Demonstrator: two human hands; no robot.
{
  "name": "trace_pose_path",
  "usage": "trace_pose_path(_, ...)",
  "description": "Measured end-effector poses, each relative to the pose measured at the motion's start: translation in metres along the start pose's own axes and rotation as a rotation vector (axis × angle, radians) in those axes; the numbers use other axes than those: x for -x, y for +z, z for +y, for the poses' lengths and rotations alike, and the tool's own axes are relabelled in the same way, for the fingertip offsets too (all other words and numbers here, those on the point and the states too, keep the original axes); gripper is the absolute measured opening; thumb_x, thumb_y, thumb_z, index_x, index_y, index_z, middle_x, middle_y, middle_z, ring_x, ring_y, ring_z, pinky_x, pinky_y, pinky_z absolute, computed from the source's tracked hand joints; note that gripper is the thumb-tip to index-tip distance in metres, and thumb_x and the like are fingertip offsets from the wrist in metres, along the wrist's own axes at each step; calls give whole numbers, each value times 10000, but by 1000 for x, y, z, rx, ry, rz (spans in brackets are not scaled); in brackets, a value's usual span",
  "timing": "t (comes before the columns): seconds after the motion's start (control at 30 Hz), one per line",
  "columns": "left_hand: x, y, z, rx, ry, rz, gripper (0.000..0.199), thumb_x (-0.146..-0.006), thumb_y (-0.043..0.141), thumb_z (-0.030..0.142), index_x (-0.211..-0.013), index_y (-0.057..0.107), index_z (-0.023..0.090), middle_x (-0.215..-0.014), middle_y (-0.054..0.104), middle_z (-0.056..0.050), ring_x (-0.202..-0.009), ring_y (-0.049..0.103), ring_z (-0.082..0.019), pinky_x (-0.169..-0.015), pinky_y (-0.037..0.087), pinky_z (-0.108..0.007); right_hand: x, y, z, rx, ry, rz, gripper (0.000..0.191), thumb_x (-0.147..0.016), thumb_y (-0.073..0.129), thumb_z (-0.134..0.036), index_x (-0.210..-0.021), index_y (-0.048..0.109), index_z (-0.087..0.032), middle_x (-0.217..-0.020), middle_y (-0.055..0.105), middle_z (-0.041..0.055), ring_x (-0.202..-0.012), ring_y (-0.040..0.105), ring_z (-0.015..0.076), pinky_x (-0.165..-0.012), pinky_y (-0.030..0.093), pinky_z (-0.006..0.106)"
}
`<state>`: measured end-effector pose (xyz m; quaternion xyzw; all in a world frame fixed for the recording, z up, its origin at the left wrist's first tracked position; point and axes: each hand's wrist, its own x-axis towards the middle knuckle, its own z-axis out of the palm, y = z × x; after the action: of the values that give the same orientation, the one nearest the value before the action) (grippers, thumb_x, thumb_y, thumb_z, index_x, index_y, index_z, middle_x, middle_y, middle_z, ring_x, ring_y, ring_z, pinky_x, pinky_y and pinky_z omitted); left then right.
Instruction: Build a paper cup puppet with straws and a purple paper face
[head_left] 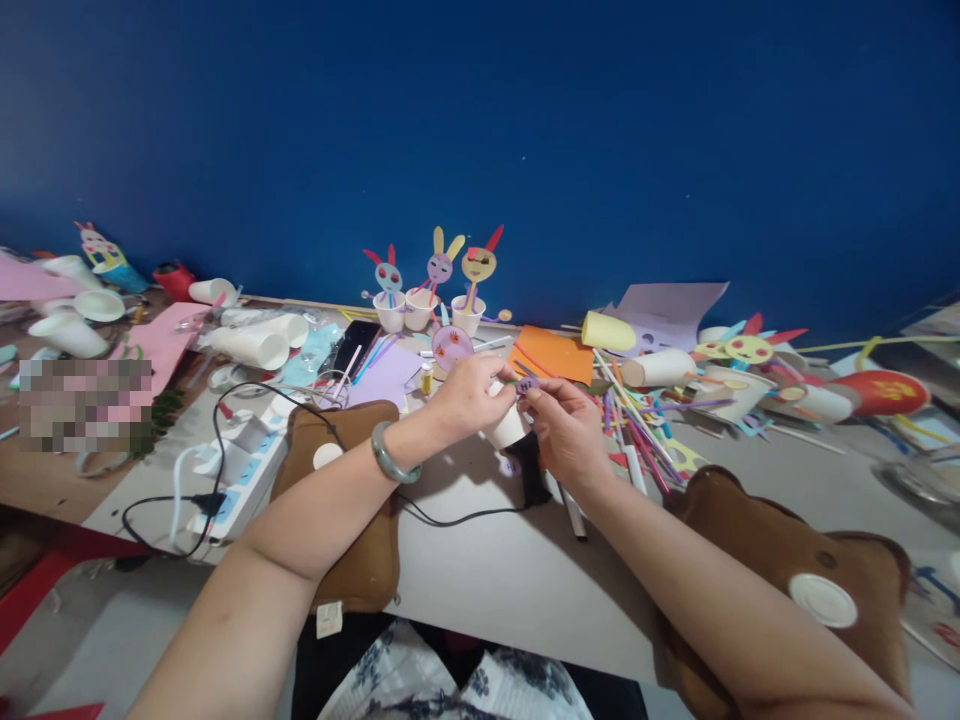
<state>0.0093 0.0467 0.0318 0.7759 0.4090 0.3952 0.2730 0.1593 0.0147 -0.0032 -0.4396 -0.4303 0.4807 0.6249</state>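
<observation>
My right hand [566,425] pinches a small purple paper disc [527,384] with dark "Hi" lettering. Beside it, my left hand [476,400] is closed, its thumb and finger at a thin green stick [511,382] that meets the disc's edge. Below the left fingers is a white paper cup [508,430]; whether the hand also bears on it I cannot tell. A purple paper face [452,344] with red-orange eyes shows just behind the left hand. Another purple "Hi" disc [512,466] lies under the cup, near a black object [535,470].
Three cup figures [421,308] stand by the blue wall. Colored straws and sticks [637,420] lie right of my hands, with orange paper [551,353] behind. Brown cushions [337,500] flank my arms. A power strip [251,470] and black cable [457,522] are at left.
</observation>
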Motion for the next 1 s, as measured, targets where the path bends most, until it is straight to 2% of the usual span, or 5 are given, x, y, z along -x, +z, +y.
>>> trace_pose_path(0.33,-1,-4,-4,-45,39,-24,91,-814,616,153,-855,698,152,-931,748,-83,-883,670,-199,-804,527,-325,-9,-4,-9,8,66,-4,364,-614,883,-442,-824,698,-210,-719,699,-8,-625,609,126,-691,518,308)
trace_pose_path(0.47,-3,-10,-11,-178,34,-102,96,-803,599,157,-832,690,158,-900,728,-74,-836,644,-193,-799,521,-328,-19,-18,-29,184,-90,74,302,-672,844,-421,-849,686,-234,-755,708,-9,-627,607,132,-665,503,303)
trace_pose_path(0.53,-5,-10,-16,-243,23,-155,105,-773,581,118,-786,676,162,-859,714,-65,-799,624,-187,-778,509,-321,-16,-25,-42,421,-146,-62,232,-705,822,-402,-764,681,-227,-682,677,-9,-596,572,132,-601,460,286)
trace_pose_path(0.73,-8,-10,-27,-313,48,-256,112,-693,591,84,-684,650,179,-772,671,-45,-742,594,-190,-733,498,-315,17,-23,-54,1454,-188,-822,66,-783,748,-235,-717,747,-237,-675,715,26,-613,625,182,-582,406,293)
trace_pose_path(1.0,-9,-5,-42,-331,28,-304,174,-737,575,76,-807,709,161,-890,722,-73,-828,650,-202,-822,540,-336,34,-23,-15,1937,-260,-863,192,-881,644,-286,-1007,728,-167,-864,762,162,-820,747,356,-702,526,414)
